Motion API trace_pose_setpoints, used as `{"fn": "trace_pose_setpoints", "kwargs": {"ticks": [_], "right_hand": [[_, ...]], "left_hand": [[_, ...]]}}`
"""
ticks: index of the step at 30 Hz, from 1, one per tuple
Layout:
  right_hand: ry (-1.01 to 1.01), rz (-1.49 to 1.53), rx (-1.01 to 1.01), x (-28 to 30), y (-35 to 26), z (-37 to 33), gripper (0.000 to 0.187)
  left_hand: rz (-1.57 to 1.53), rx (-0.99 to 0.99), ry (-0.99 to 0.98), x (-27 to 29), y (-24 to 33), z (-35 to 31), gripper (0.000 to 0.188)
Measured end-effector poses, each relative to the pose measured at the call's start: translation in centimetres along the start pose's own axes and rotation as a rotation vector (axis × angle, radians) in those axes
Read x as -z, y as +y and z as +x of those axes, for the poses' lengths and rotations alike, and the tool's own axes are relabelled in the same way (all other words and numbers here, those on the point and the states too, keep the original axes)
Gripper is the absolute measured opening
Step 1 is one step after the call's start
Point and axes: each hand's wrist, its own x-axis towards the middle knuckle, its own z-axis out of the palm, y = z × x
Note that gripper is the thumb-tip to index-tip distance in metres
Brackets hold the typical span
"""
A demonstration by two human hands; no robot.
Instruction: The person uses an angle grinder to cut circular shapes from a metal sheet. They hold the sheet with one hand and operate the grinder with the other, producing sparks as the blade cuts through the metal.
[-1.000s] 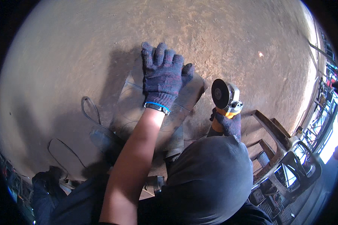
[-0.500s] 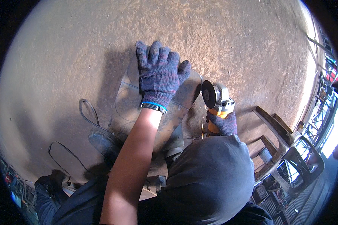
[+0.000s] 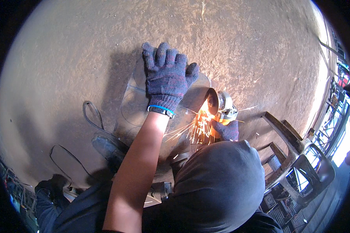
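Observation:
My left hand [image 3: 166,75], in a dark knitted glove, lies with fingers apart on a flat metal sheet [image 3: 133,101] on the ground. Curved lines are marked on the sheet. A wristband [image 3: 161,111] circles the left wrist. My right hand [image 3: 231,130], gloved alike, is wrapped round the orange body of an angle grinder [image 3: 226,106]. The grinder's disc [image 3: 211,100] stands on edge at the sheet's right side. Bright sparks [image 3: 200,123] spray from it toward the lower left. The exact contact point is hidden by the glare.
A round grey cloth covering [image 3: 219,186] hides my right forearm and part of the work. A dark shoe [image 3: 107,147] is beside the sheet's lower left. Thin cable loops [image 3: 93,116] lie farther left. A metal-framed stool-like object [image 3: 286,136] stands at right, on brown ground [image 3: 77,58].
The grinder and my right hand have shifted slightly left and down, bringing the disc to the sheet's edge. Sparks have grown from a few specks to a wide spray. My left hand has barely moved.

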Motion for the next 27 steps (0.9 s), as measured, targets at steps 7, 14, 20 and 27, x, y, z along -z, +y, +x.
{"fn": "trace_pose_setpoints", "kwargs": {"ticks": [7,14,20,27], "right_hand": [[0.019,0.113,0.109,0.0,-2.1,0.7,0.066],[-0.011,0.127,0.134,0.1,-2.4,1.2,0.07],[-0.015,-0.063,0.384,0.3,0.5,2.8,0.072],[0.05,0.053,0.187,-0.2,-0.4,1.8,0.07]], "left_hand": [[0.012,0.014,-0.068,0.3,0.0,0.0,0.031],[0.012,0.025,-0.058,0.4,0.1,0.1,0.033],[-0.011,0.039,-0.09,0.1,0.0,0.0,0.031],[-0.025,0.037,-0.071,0.2,0.1,0.1,0.03]]}}
